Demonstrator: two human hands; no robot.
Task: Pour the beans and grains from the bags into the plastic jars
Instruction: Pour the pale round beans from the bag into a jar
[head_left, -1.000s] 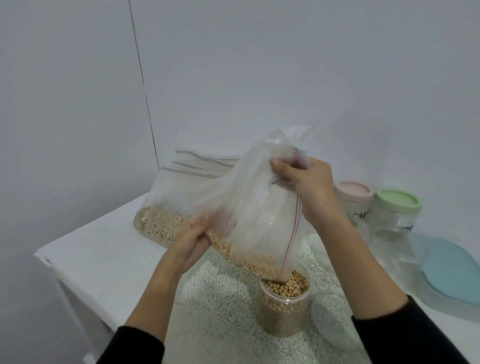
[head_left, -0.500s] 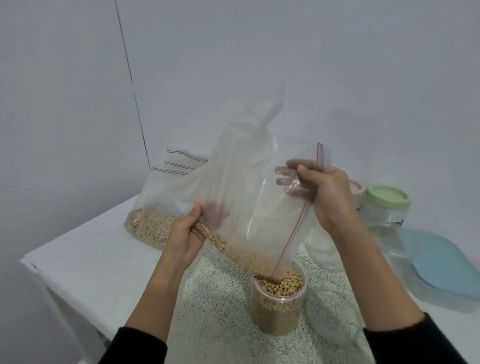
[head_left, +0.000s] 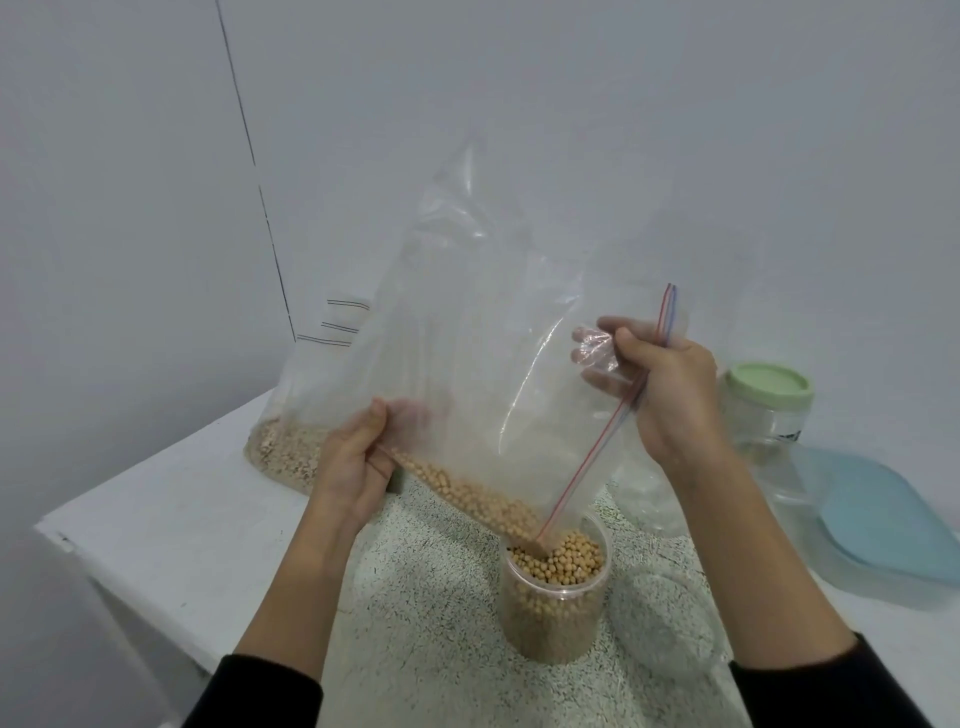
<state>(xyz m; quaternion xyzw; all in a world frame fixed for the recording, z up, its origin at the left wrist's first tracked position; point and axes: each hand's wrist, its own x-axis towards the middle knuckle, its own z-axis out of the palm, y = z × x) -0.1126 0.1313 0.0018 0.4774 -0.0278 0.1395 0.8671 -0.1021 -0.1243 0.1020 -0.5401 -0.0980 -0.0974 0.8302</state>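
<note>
My left hand (head_left: 353, 467) pinches the bag's (head_left: 493, 338) lower edge, my right hand (head_left: 660, 395) grips its zip edge; beans (head_left: 467, 493) slide into the jar (head_left: 556, 597), seemingly nearly full.

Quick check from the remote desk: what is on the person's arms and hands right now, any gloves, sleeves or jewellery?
Both hands are bare: no gloves on the left hand or the right hand. No rings, watch or bracelets show. Each arm has a black sleeve pushed up, leaving the forearms uncovered. No markings or logos are visible on the fabric.
</note>
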